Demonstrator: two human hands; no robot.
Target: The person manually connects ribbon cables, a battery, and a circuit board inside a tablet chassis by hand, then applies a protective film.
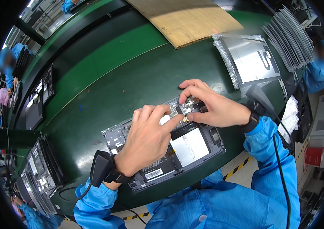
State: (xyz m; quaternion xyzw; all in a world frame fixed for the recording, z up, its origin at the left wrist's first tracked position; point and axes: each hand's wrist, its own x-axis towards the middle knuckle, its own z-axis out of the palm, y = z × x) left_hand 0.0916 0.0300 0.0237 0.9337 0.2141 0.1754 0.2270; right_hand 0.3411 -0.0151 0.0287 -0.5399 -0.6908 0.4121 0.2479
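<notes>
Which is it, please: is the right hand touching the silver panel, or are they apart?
Apart: the head view shows green tabletop between the right hand and the silver panel, which lies beyond it.

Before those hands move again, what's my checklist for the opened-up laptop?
1. Opened laptop lying on the green table: ok.
2. Left hand and right hand both at the circuit board: ok.
3. Fingers gripping a small part firmly: cannot tell, the contact is too small and partly hidden.
4. Left wrist's black cable off the laptop: ok.
5. Bubble-wrapped panel apart from the laptop: ok.
</notes>
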